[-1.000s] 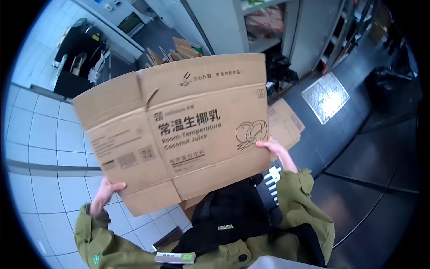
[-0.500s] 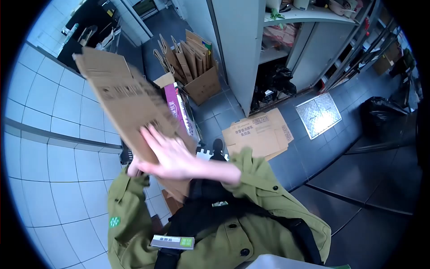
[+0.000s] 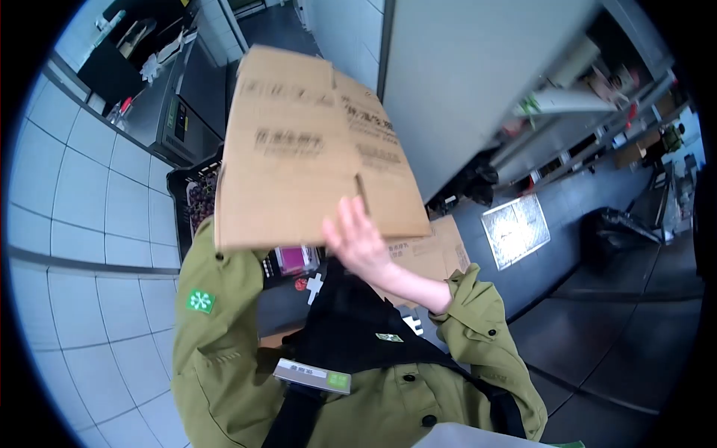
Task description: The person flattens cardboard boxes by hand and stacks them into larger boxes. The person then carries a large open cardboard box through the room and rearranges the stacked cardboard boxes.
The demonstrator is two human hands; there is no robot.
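Showing me a broad printed face, the large brown flattened cardboard carton (image 3: 291, 187) has just swung round from its steeper slant of a moment ago and now stands up in front of my chest, so it hides more of what lies behind it. My bare right hand (image 3: 362, 243) is open, fingers loosely spread and slightly bent, at the carton's lower edge near a dark slot; I cannot tell whether it bears any of the weight. My left hand is hidden behind the carton, with only the olive-green left sleeve (image 3: 224, 299) running up to it, so I cannot tell how it is closed; judging by the pose, it does most of the holding. Just below the carton's lower edge shows a purple box (image 3: 295, 257); beyond its left edge sits a black plastic crate (image 3: 179, 196) of small dark round things. Right of the carton, flattened brown cardboard (image 3: 448, 250) lies on the floor, with a shiny metal floor plate (image 3: 515, 230) farther out and a tall grey cabinet (image 3: 463, 75) rising behind.
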